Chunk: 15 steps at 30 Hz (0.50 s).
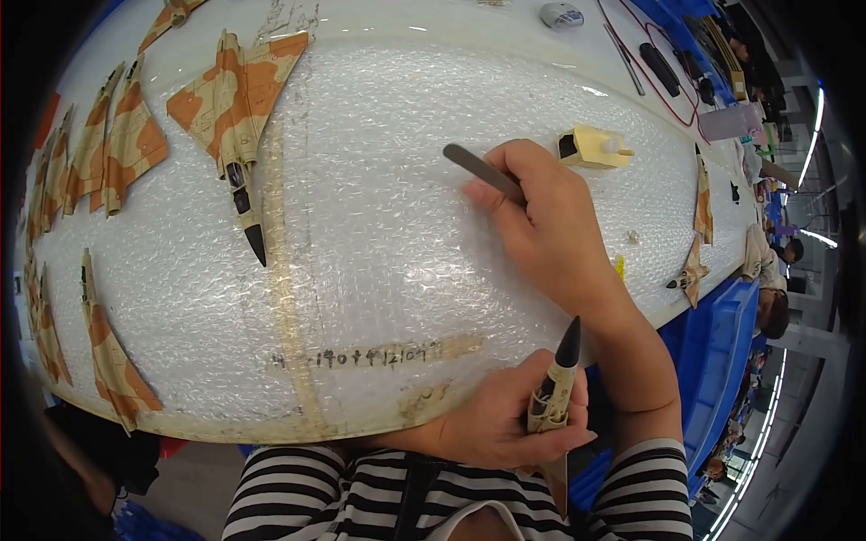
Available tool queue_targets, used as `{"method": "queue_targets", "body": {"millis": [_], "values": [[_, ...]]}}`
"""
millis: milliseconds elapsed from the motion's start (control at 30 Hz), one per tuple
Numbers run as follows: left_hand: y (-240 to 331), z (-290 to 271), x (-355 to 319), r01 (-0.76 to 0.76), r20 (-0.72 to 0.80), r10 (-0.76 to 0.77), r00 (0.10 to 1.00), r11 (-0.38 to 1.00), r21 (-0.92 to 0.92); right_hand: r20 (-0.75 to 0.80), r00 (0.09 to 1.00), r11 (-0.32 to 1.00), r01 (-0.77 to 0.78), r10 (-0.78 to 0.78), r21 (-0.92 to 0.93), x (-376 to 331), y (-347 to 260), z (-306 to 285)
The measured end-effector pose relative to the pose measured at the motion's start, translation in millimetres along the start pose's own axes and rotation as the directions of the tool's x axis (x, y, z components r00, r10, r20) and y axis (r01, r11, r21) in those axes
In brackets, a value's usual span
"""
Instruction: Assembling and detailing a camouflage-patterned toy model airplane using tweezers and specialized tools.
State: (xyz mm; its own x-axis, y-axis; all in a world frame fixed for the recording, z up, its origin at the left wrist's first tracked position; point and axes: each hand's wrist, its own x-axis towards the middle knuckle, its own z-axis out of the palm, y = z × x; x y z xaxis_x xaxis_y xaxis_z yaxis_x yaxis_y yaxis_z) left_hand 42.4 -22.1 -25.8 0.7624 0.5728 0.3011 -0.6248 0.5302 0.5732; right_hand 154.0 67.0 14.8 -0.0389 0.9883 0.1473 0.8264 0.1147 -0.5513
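My left hand (505, 406) is closed around a model jet plane (552, 397) near the table's front edge. The plane's black nose points up, and its cockpit shows bare between my fingers. Below the hand part of a wing sticks out; the rest is hidden. My right hand (546, 203) hovers over the bubble-wrap sheet, closed on grey metal tweezers (474, 165) whose rounded end points to the upper left. Their tips are hidden by the hand. A small cream-coloured box (586, 149) with a white piece on it stands just right of that hand.
A tan and orange camouflage model jet (236, 99) lies left of centre, with several more (131, 144) along the left. Another small jet (691, 275) rests at the right edge. Blue bins (722, 352) stand beyond it. A computer mouse (561, 15) sits at the back.
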Motion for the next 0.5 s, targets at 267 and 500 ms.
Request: {"method": "queue_targets", "body": {"millis": [267,500], "values": [[2.7,7.1,5.1,-0.053,-0.12,0.042,0.992,0.995,-0.088,-0.057,0.935,0.849,-0.291,0.35,0.44,-37.6,-0.2,-65.7],[-7.8,9.9,18.1,-0.056,-0.213,0.023,0.977,0.987,-0.148,-0.097,0.855,0.841,-0.47,0.509,0.269,-92.6,54.6,-97.9]]}}
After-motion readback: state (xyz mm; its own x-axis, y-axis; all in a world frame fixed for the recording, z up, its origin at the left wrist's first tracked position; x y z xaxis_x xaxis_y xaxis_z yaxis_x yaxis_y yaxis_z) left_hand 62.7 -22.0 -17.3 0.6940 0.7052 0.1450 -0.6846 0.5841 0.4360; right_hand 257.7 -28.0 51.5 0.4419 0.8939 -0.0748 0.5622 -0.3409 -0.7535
